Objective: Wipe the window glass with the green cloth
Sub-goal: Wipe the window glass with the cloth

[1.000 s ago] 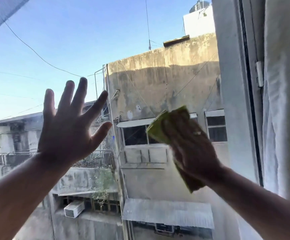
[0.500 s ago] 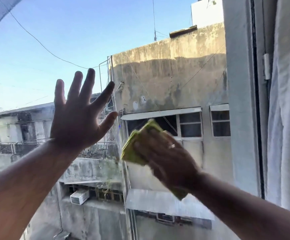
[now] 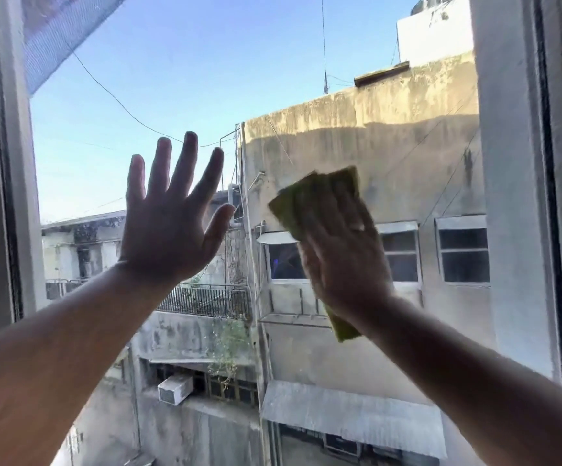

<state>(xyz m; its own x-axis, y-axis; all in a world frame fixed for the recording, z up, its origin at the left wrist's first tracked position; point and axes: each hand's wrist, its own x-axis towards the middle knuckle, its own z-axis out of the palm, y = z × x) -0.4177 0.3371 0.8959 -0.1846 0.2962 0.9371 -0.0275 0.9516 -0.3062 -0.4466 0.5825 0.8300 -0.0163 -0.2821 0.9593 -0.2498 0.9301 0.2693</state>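
Wiping step in hand: right hand (image 3: 343, 260) presses green cloth (image 3: 293, 203) flat on window glass (image 3: 172, 79), mid-pane; left hand (image 3: 168, 227) splayed, empty. Next: probably unwiped upper-left corner.

Bright daylight outside; hands backlit, dark; edges perhaps slightly warped.

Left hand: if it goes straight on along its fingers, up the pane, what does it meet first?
Bare window glass above the left hand, likely as far as the blue mesh screen at the top left. The depth is unclear.
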